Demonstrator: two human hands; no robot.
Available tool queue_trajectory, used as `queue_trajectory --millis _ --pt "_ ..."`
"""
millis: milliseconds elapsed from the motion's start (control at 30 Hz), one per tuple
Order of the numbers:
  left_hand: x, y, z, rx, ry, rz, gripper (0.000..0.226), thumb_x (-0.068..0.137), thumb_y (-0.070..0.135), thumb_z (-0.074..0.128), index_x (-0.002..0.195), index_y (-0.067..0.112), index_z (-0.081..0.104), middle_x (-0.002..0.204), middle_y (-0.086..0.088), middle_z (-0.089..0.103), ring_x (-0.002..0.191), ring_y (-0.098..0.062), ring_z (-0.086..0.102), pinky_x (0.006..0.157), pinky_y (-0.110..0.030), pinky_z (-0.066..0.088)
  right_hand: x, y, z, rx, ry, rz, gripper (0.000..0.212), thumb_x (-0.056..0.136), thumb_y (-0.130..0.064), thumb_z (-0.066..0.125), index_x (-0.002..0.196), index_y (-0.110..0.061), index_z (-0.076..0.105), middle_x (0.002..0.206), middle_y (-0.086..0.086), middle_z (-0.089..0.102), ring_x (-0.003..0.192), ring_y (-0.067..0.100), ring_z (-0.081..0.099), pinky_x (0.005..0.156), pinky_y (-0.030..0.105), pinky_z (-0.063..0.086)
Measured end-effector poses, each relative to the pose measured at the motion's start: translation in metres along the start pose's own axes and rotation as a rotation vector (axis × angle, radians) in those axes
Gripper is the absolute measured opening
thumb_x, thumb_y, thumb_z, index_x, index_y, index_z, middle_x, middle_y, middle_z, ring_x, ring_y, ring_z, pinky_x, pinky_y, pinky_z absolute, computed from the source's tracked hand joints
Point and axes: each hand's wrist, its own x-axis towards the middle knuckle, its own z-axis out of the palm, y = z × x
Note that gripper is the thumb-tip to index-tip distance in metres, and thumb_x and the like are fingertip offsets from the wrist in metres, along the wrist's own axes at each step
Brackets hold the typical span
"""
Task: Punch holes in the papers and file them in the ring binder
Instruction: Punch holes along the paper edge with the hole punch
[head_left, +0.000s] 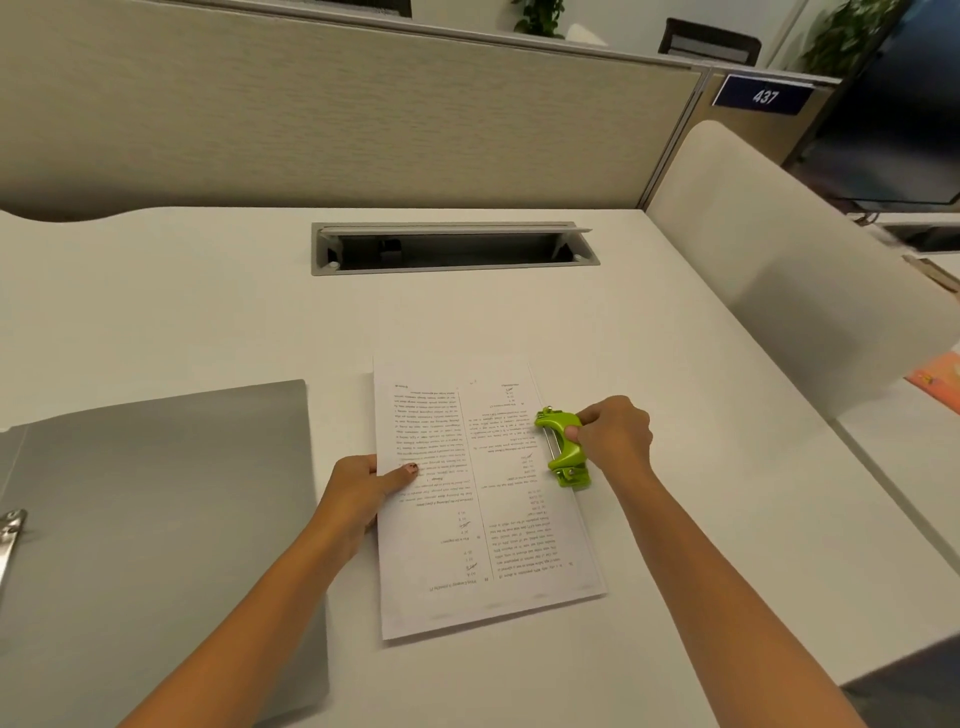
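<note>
Item: white printed paper stack (483, 493), bench near edge; left hand (358, 488) pinches it. Lime-green plastic hole punch (563, 447): right hand (615, 436) curled round it. Seat sheets flush; press squarely.

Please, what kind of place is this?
Most likely an open-plan office: a white desk backed by a fabric partition, a cable tray set into the desktop, and a numbered sign, 437.

Papers (483, 499): printed stack, flat, text upside down. Green punch (563, 447) sits on their right edge. Grey binder (156, 519) lies open, left.
</note>
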Motion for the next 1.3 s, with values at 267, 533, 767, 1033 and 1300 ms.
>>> queue_trajectory --millis 267,533,767,1033,1300 --pt "0.0 0.001 -0.01 0.003 0.035 0.018 0.024 0.084 0.011 0.071 0.107 0.004 0.068 0.105 -0.009 0.073 0.093 -0.026 0.07 0.088 -0.041 0.055 0.0 0.0 0.0 0.004 0.002 -0.003 0.026 0.082 -0.015 0.073 0.107 -0.007 0.071 0.104 0.015 0.069 0.08 0.023 0.056 0.069 0.025 0.041" --pt "-0.002 0.004 -0.028 -0.005 0.042 0.039 0.024 0.084 0.009 0.07 0.107 0.003 0.068 0.104 -0.009 0.073 0.09 -0.026 0.071 0.082 -0.038 0.056 0.0 -0.001 -0.001 -0.004 0.001 -0.002 0.029 0.081 -0.015 0.074 0.108 -0.007 0.071 0.107 0.016 0.069 0.099 0.031 0.063 0.071 0.025 0.04" --pt "-0.007 -0.002 -0.025 -0.012 0.052 0.05 0.025 0.084 0.01 0.07 0.109 0.004 0.069 0.105 -0.009 0.073 0.091 -0.026 0.071 0.086 -0.042 0.056 0.002 -0.001 -0.002 0.003 -0.002 0.007 0.028 0.082 -0.016 0.074 0.109 -0.008 0.071 0.109 0.016 0.068 0.1 0.031 0.063 0.071 0.026 0.04" --pt "-0.013 0.0 -0.03 -0.063 0.066 0.062 0.02 0.083 0.01 0.071 0.103 0.007 0.07 0.103 -0.009 0.074 0.09 -0.027 0.072 0.082 -0.039 0.056 0.014 0.004 -0.011 0.053 -0.026 0.061 0.026 0.078 -0.016 0.078 0.103 -0.009 0.073 0.102 0.015 0.071 0.094 0.03 0.067 0.088 0.037 0.054" --pt "-0.02 0.008 -0.035 -0.062 0.095 0.063 0.012 0.084 0.01 0.07 0.097 0.01 0.07 0.099 -0.008 0.074 0.087 -0.027 0.072 0.075 -0.037 0.058 0.022 0.007 -0.016 -0.01 0.018 0.051 0.027 0.079 -0.013 0.076 0.105 -0.007 0.071 0.106 0.015 0.069 0.095 0.03 0.064 0.084 0.034 0.052"
